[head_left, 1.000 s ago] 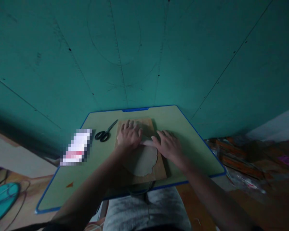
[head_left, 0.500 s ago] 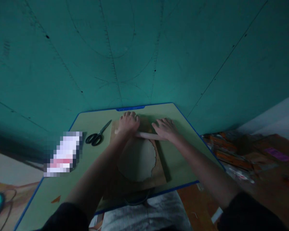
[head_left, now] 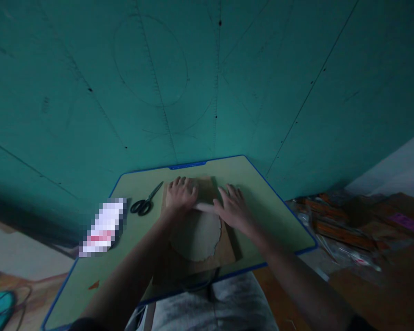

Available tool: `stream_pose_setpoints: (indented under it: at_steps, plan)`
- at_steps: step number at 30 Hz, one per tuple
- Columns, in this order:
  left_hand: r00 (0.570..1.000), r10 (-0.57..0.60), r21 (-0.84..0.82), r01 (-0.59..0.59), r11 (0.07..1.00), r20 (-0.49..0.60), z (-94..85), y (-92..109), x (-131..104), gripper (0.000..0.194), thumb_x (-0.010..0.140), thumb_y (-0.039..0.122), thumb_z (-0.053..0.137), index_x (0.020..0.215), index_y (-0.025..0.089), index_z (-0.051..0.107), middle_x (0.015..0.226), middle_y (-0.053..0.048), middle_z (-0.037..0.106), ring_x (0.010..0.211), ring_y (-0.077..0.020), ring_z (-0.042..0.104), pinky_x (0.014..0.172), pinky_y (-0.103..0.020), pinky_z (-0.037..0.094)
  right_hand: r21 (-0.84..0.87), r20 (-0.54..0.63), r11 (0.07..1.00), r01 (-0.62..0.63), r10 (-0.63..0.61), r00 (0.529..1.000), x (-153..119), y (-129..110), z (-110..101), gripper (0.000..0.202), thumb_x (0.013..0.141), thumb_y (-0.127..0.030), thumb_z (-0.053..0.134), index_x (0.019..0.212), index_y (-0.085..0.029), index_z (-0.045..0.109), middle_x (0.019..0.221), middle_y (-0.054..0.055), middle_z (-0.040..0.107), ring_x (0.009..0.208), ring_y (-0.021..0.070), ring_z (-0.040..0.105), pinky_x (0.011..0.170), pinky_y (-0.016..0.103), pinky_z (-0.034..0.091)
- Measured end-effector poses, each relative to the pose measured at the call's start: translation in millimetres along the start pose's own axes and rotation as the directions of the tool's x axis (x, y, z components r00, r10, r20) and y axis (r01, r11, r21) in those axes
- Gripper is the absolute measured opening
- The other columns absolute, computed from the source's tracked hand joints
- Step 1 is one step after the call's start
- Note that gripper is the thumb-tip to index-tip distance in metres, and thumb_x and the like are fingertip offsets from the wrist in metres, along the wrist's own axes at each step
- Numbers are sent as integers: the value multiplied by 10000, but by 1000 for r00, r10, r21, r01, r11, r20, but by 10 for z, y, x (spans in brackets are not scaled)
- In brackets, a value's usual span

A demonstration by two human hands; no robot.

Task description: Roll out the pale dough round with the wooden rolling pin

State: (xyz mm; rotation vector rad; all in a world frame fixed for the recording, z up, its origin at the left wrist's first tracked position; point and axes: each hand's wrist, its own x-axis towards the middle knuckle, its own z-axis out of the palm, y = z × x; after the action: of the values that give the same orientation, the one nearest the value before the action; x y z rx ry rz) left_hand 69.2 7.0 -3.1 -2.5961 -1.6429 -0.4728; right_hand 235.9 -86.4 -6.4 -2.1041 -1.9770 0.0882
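My left hand [head_left: 182, 193] lies on the left part of a pale rolling pin [head_left: 205, 208], palm down with its fingers stretched forward. On the pin's right part rests my right hand [head_left: 232, 205], fingers spread and not wrapped round it. Between the hands a short length of the pin shows; both ends are covered. The pin lies across the far edge of a thin, pale round sheet [head_left: 195, 236] with a ragged rim, dough or clay, I cannot tell which. Beneath the sheet is a wooden board [head_left: 227, 252].
Black-handled scissors [head_left: 146, 202] lie left of the board on a pale green, blue-edged table [head_left: 262, 214]. A blurred white and pink item [head_left: 103, 227] sits at the table's left edge. Behind stands a green wall [head_left: 200, 82]. Wrapped bundles [head_left: 334, 218] lie on the floor at right.
The rolling pin and both hands have come slightly toward me over the board. My right hand now covers more of the pin's right end. The camera view has shifted a little.
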Motion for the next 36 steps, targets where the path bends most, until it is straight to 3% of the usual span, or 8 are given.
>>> stream_pose_setpoints:
  at_steps: [5,9,12,14,17,25,32,36]
  plan:
    - [989,140,-32,-139,990,45,-7,-185,-283,374,942,336,407,1215,208,627,1387,-117,578,1381,-330,393,1140,-582,271,124,-155,965,230,-210,965,-703,-388,23,523,970,-291,420,1458,-104,436,1567,200,348,1465,314,281,1180,514,261]
    - [965,231,-94,-220,971,125,-49,-385,-346,391,926,282,406,1237,241,638,1415,-59,576,1410,-266,383,1158,-532,309,248,-156,841,482,-456,876,-1095,-733,-17,500,949,-294,480,1418,-121,483,1543,178,401,1440,278,331,1173,454,307]
    - [937,304,-137,-283,949,173,-106,-473,-349,455,905,207,370,1274,219,635,1417,-47,583,1428,-226,373,1208,-508,240,340,-153,718,607,-595,789,-1178,-921,-75,328,925,-306,518,1193,-170,650,1376,121,592,1303,243,500,1118,401,374]
    - [923,336,-155,-310,938,187,-122,-480,-348,513,873,146,352,1300,227,624,1422,-35,580,1428,-200,378,1220,-495,225,406,-141,614,677,-690,710,-1147,-997,-107,236,904,-266,527,1056,-188,690,1163,69,706,1091,181,625,985,315,463]
    - [914,358,-168,-329,929,191,-96,-405,-345,550,838,110,362,1311,232,617,1422,-36,580,1420,-187,394,1224,-504,222,429,-126,518,740,-777,617,-1041,-1051,-102,159,869,-228,550,875,-180,702,837,14,735,764,122,652,741,236,479]
    - [920,355,-218,-317,923,165,-71,-110,-331,408,998,284,334,1241,186,646,1416,-76,579,1433,-211,368,1229,-501,230,310,-124,587,748,-755,644,-934,-1164,194,240,787,-399,604,668,-211,695,573,-6,682,529,147,589,499,284,329]
    - [927,334,-245,-288,926,172,-116,-17,-318,404,1013,277,309,1239,202,636,1396,-45,592,1426,-189,371,1243,-463,220,298,-248,593,748,-709,661,-1071,-1202,318,274,770,-396,575,585,-214,665,461,1,589,462,150,504,516,306,344]
    - [921,347,-258,-297,920,178,-143,91,-295,423,1019,273,281,1224,191,642,1330,-44,640,1379,-181,437,1244,-452,223,334,-286,641,690,-629,723,-1166,-1206,346,294,775,-398,578,565,-203,643,461,12,565,490,161,496,563,334,382]
